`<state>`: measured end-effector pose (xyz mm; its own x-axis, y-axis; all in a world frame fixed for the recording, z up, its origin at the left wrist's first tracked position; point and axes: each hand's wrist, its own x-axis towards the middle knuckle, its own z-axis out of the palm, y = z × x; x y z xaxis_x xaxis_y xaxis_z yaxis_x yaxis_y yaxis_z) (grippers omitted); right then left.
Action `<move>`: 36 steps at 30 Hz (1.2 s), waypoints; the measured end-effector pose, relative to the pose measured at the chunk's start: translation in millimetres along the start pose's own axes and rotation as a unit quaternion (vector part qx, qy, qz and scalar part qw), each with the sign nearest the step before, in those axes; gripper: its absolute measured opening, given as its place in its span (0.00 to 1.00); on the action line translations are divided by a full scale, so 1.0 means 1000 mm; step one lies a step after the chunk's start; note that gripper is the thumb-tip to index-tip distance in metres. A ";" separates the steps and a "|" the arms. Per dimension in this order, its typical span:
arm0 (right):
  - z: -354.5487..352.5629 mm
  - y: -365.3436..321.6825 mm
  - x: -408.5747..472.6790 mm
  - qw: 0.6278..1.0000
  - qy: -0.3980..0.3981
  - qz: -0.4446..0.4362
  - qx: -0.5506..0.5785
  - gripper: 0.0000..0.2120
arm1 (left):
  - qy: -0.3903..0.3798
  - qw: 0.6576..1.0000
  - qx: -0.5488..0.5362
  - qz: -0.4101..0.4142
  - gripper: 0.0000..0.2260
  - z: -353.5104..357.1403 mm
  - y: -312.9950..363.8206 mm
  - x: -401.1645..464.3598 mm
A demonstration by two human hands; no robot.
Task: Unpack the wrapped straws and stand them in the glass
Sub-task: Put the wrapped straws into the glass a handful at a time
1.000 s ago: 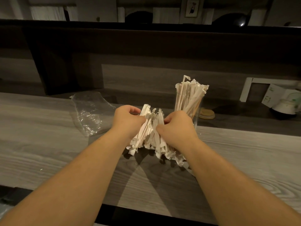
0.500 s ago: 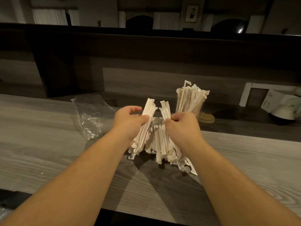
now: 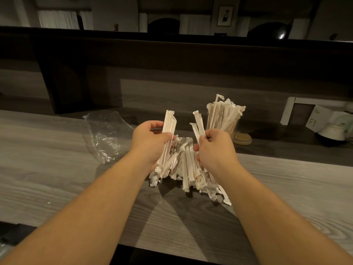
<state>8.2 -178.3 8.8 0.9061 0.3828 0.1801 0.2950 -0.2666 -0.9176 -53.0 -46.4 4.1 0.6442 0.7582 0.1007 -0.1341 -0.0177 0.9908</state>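
Dim and warm all over, like a room at night. Brightest on the wooden counter [image 3: 57, 169] near the middle, dark at the back. Two long dark shadows under the arms, spreading toward the near edge. One small bright glare spot [image 3: 281, 35] far up right. Bent, stretched lines near the edges. A bit soft and grainy in the far dark parts.

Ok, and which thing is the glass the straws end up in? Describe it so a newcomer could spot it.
On the grey wood counter, look just past the right hand, at the far edge. The clear glass stands there packed with upright wrapped straws, beside a round wooden coaster; every other straw is in a hand or in the heap.
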 end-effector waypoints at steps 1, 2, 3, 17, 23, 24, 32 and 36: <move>0.000 0.001 0.001 1.000 0.007 -0.009 -0.012 0.12 | 0.003 1.000 0.002 0.009 0.15 0.000 0.001 0.000; 0.001 0.001 0.002 1.000 0.013 -0.016 -0.019 0.10 | 0.005 1.000 -0.001 0.016 0.14 0.000 0.001 -0.001; 0.001 0.001 0.002 0.999 0.017 -0.024 -0.017 0.08 | 0.006 1.000 -0.007 0.022 0.14 0.000 0.002 -0.001; 0.001 -0.004 -0.002 0.998 -0.002 -0.037 0.045 0.06 | -0.023 0.999 -0.034 0.025 0.12 0.001 0.005 -0.006; 0.000 -0.006 -0.002 0.995 0.012 -0.076 0.058 0.10 | -0.018 0.999 -0.033 0.035 0.14 -0.001 0.010 -0.005; 0.000 -0.006 -0.002 0.995 0.014 -0.079 0.060 0.10 | -0.015 0.999 -0.027 0.042 0.13 -0.001 0.010 -0.005; 0.001 -0.009 0.001 0.987 -0.012 -0.087 0.137 0.08 | -0.013 0.997 0.011 0.075 0.08 0.002 0.011 -0.003; 0.003 -0.012 0.004 0.985 -0.019 -0.117 0.128 0.08 | -0.030 0.997 -0.028 0.072 0.08 0.007 0.015 -0.005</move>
<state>7.8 -171.1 19.5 0.8087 0.4411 0.3892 0.4046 0.0632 -0.9123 -52.7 -54.6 19.0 0.6593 0.7094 0.2491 -0.2695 -0.0863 0.9591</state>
